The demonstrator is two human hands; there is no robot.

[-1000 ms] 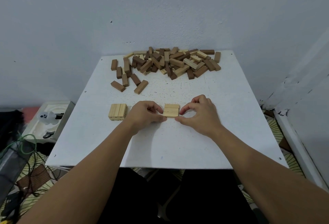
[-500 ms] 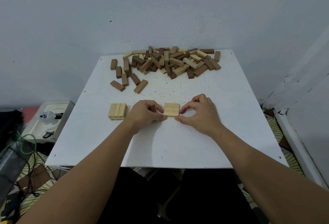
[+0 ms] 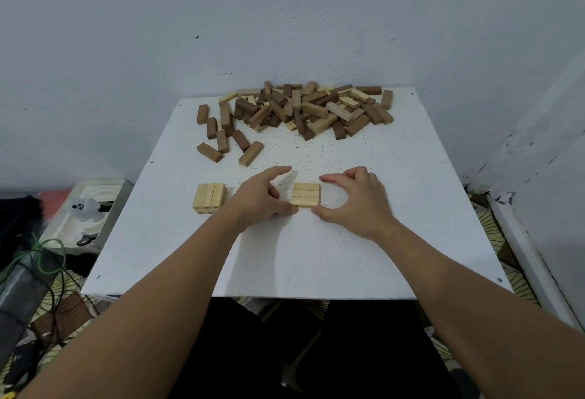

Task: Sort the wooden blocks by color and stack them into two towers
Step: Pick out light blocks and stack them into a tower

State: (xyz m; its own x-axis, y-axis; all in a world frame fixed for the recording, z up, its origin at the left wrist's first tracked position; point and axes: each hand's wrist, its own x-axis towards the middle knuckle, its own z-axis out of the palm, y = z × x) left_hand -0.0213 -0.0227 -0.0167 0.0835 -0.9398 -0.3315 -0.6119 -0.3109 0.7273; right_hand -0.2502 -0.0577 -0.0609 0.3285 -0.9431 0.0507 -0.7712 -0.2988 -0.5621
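On the white table (image 3: 316, 256) a flat set of three light wooden blocks (image 3: 306, 198) lies side by side between my hands. My left hand (image 3: 261, 197) sits just left of it, fingers lifted and spread away, thumb tip at the set's near left corner. On the other side my right hand (image 3: 359, 200) arches with its fingers off the wood and its thumb by the near right corner. A second low stack of light blocks (image 3: 210, 198) stands further left. The mixed heap of dark and light blocks (image 3: 294, 110) lies at the table's far edge.
A few loose brown blocks (image 3: 221, 140) lie scattered in front of the heap on the left. The wall rises right behind the table, and another wall closes in on the right. A white tray (image 3: 95, 208) and green cables (image 3: 41, 256) sit on the floor at the left.
Both hands have let go of the sides of the middle block set; the fingers have lifted and spread outward while the thumbs stay near its front corners. The blocks have not moved.
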